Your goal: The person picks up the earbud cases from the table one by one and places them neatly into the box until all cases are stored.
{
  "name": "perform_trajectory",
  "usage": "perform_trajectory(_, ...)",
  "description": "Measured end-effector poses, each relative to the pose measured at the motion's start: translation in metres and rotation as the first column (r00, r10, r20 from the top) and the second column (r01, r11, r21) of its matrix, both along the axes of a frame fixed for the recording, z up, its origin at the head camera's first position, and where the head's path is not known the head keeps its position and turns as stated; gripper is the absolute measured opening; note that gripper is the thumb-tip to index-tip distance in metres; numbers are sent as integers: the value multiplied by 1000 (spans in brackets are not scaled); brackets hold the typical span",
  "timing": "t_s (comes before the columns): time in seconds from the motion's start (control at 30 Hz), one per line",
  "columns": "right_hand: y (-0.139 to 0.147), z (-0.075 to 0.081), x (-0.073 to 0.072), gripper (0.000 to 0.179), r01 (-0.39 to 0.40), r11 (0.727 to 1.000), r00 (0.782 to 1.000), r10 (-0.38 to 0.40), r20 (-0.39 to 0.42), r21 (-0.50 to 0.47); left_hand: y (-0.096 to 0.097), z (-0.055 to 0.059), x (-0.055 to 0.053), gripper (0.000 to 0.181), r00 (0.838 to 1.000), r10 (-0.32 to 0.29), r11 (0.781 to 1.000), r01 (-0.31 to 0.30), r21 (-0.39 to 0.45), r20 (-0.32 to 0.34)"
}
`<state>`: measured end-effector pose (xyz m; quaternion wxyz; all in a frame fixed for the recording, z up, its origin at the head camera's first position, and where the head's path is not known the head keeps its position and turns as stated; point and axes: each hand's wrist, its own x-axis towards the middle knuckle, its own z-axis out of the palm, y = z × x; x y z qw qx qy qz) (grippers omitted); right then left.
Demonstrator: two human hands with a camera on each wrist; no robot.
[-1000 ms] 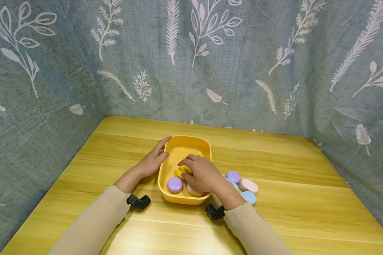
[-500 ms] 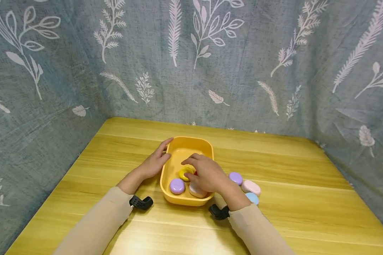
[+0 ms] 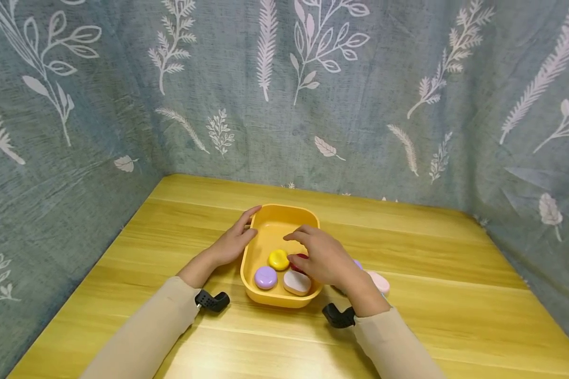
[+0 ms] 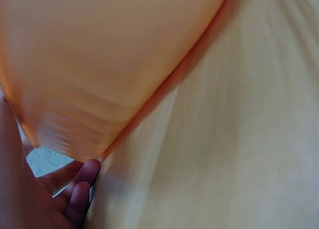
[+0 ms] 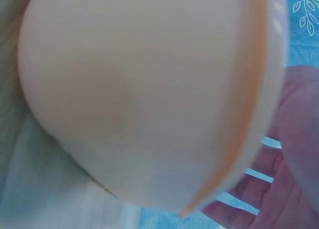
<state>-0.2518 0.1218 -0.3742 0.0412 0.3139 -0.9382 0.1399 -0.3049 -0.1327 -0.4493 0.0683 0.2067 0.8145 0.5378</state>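
Observation:
My left hand grips the left wall of an orange-yellow bin, thumb at the rim and fingers along the outside. The left wrist view shows those fingers against the bin's outer wall. Over the bin's right side hovers my right hand, fingers apart and holding nothing. Inside lie a glossy yellow round piece, a purple round piece and a pale pink oval piece. Beside them a dark red piece is partly hidden by the right hand.
On the table right of the bin, a light pink oval piece and a purple piece show past the right forearm, which hides others. A leaf-patterned curtain surrounds the table's back and sides.
The right hand has let go of the yellow piece and drawn back to the right, uncovering the red and pale pink pieces. The left hand keeps its hold on the bin.

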Motion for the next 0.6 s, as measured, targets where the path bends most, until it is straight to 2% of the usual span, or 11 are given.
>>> perform_trajectory(0.2, 9, 4, 2, 40, 31, 999, 1000, -31, -2, 11, -1, 1, -1, 54, 1000, -6, 1000, 6, 2, 2)
perform_trajectory(0.4, 20, 7, 6, 39, 40, 999, 998, -40, -40, 11, -1, 0, -4, 56, 999, -30, 1000, 30, 1, 15)
perform_trajectory(0.6, 30, 13, 10, 38, 21, 1000, 998, -21, -61, 2, -1, 27, 15, 57, 999, -31, 999, 32, -19, 28)
